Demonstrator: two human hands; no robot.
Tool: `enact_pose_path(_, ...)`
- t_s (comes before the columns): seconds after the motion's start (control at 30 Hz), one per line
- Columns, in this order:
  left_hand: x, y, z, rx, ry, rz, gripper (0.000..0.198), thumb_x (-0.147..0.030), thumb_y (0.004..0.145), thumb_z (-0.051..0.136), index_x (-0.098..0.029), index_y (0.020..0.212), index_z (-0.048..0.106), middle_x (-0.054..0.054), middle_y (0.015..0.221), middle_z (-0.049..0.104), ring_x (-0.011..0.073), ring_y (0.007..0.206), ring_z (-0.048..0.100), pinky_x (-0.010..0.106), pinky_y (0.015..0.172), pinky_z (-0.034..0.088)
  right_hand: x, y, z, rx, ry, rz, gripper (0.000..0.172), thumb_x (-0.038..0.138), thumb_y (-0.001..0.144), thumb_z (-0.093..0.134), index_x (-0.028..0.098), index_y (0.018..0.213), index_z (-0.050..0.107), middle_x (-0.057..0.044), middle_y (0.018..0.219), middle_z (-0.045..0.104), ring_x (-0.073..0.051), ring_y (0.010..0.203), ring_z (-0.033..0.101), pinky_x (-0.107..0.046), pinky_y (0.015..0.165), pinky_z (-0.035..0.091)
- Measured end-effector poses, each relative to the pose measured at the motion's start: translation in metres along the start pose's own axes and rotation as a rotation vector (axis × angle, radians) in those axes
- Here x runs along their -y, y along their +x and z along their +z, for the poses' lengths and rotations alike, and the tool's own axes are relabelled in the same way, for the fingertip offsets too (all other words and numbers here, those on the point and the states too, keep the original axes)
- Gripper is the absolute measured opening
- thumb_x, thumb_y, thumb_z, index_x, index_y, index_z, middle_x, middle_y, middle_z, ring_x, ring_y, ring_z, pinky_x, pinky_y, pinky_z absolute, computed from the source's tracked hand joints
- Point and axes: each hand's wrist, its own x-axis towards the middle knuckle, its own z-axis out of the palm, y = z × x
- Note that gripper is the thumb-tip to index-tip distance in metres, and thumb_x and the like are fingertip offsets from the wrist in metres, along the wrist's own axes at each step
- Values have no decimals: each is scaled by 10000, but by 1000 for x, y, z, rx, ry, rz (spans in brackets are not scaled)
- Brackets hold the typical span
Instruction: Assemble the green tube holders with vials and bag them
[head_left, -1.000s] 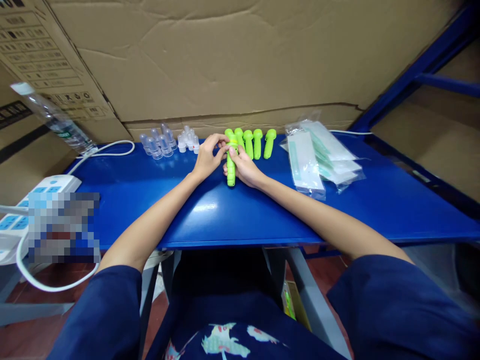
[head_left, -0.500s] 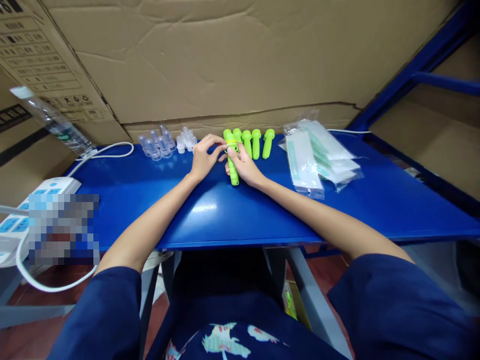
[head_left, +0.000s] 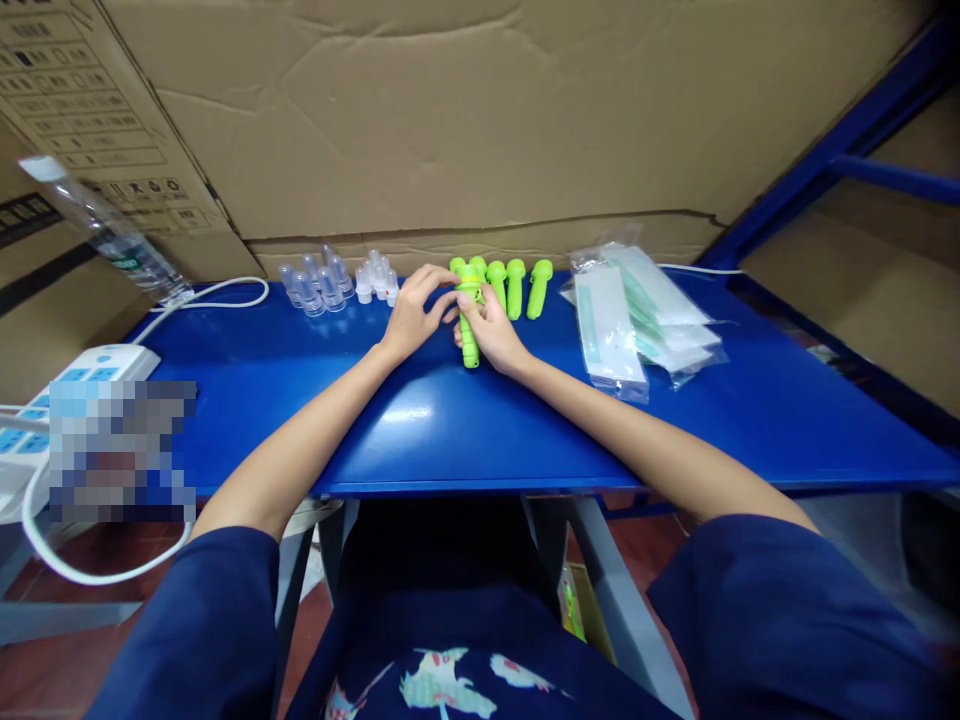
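Note:
A bright green toy flashlight [head_left: 470,345] stands tilted over the table, head away from me. My right hand [head_left: 495,330] is wrapped round its upper handle, thumb on top. At the left side of its head, my left hand [head_left: 416,310] has thumb and fingertips closed in on the rim; the exact contact is partly hidden. Behind the hands, several more green flashlights lie in a row, among them one green flashlight [head_left: 538,290] set apart at the right. Left of my left hand stand small clear plastic caps [head_left: 330,290] and white-based clear pieces [head_left: 365,285].
Clear bags with white and pale green contents [head_left: 611,330] lie on the right of the blue table [head_left: 480,440]. At the left are a leaning water bottle [head_left: 124,245] and a white power strip [head_left: 105,362] with a looped cord. Cardboard [head_left: 480,130] walls the back.
Both hands stay at the flashlight's head, and the left fingers have shifted slightly round it. The head appears turned a little, and the whole view has moved slightly.

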Motion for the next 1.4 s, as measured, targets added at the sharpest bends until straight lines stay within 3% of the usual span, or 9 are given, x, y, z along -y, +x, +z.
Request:
enact_pose_path(0.23, 0, 0, 1, -2, -22, -10, 306, -481, 1084, 544, -211, 1118, 686, 93, 1131, 747, 228, 1059, 705, 402, 944, 581, 3, 0, 2, -11, 21, 14, 485, 630, 963, 720, 292, 1187, 454, 91, 727, 580, -88, 484, 533, -205, 434, 480)
enact_pose_path(0.33, -4, 0, 5, -35, -45, -26, 343, -533, 1077, 541, -219, 1123, 672, 90, 1118, 744, 220, 1028, 704, 380, 889, 577, 10, -3, 3, 13, 92, 90, 487, 638, 950, 725, 287, 1091, 419, 112, 658, 538, -79, 436, 446, -187, 384, 396)
enact_pose_path(0.47, -7, 0, 10, -77, -60, -20, 407, -593, 1081, 495, -221, 1099, 662, 94, 1085, 741, 215, 1002, 705, 370, 852, 571, 17, -5, 3, 30, 164, 155, 554, 628, 928, 749, 308, 1122, 341, 138, 610, 531, -82, 401, 384, -157, 365, 296)
enact_pose_path(0.67, -2, -1, 10, -122, -66, -51, 454, -609, 1098, 430, -223, 1079, 669, 92, 1058, 753, 208, 984, 712, 366, 854, 572, 22, -3, -1, 101, 214, 223, 455, 652, 1008, 594, 303, 1041, 304, 122, 596, 520, -79, 376, 327, -153, 378, 221)
enact_pose_path(1.03, -5, -1, 11, -200, -54, -25, 471, -646, 1040, 558, -209, 1052, 730, 83, 1043, 773, 211, 979, 715, 356, 837, 566, 27, -6, 7, 34, 229, 275, 420, 662, 1044, 528, 281, 1036, 349, 96, 584, 542, -94, 385, 375, -183, 377, 265)
enact_pose_path(1.23, -1, -3, 11, -179, -85, 5, 462, -630, 1044, 561, -205, 1017, 740, 77, 1001, 775, 201, 915, 715, 353, 820, 570, 23, -7, 6, 37, 224, 276, 455, 673, 1019, 576, 287, 1007, 335, 103, 577, 556, -92, 369, 377, -181, 356, 272)
enact_pose_path(1.4, 1, -3, 11, -155, -117, 28, 433, -607, 1046, 579, -201, 992, 720, 75, 981, 768, 193, 884, 713, 352, 806, 571, 22, -8, 6, 33, 215, 293, 372, 612, 1067, 515, 286, 1015, 342, 102, 578, 565, -91, 355, 365, -176, 345, 264)
